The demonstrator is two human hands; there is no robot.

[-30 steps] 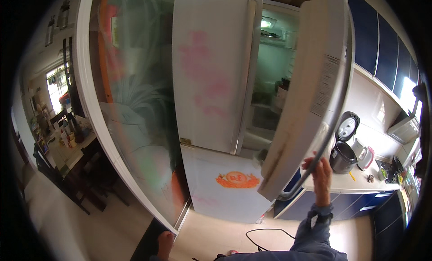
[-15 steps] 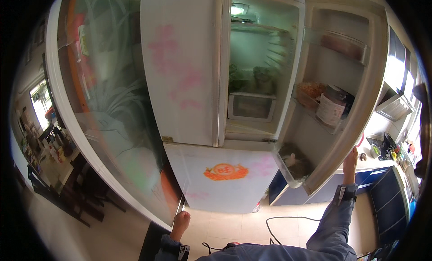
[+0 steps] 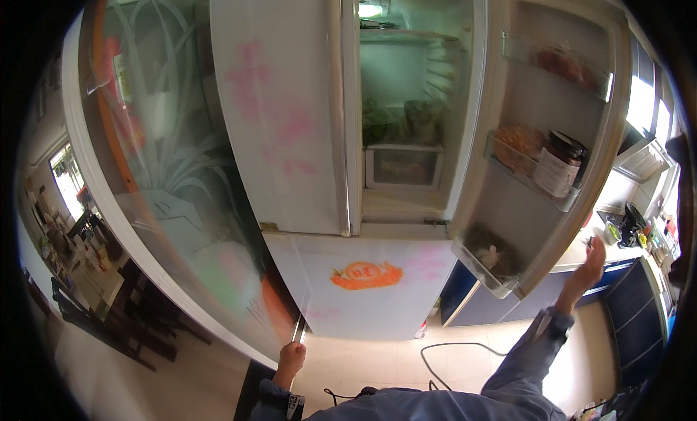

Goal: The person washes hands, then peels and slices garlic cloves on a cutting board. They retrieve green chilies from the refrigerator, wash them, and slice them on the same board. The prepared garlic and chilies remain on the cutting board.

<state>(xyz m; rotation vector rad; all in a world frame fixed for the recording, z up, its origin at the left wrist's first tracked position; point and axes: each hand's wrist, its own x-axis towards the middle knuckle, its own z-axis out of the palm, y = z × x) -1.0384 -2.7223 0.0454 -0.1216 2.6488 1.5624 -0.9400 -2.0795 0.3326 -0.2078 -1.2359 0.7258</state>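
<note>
At the fridge (image 3: 290, 131), door (image 3: 544, 109) opened wider, right hand (image 3: 592, 260) off it

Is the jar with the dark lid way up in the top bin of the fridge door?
No, the dark-lidded jar stands in the middle bin of the open refrigerator door.

Jar (image 3: 557, 173) in the fridge door (image 3: 524, 225); to its left, probably a drawer (image 3: 404, 170).

A 1-character orange emblem (image 3: 367, 275) marks the lower fridge door (image 3: 305, 265); the jar label (image 3: 556, 174) is unreadable.
</note>
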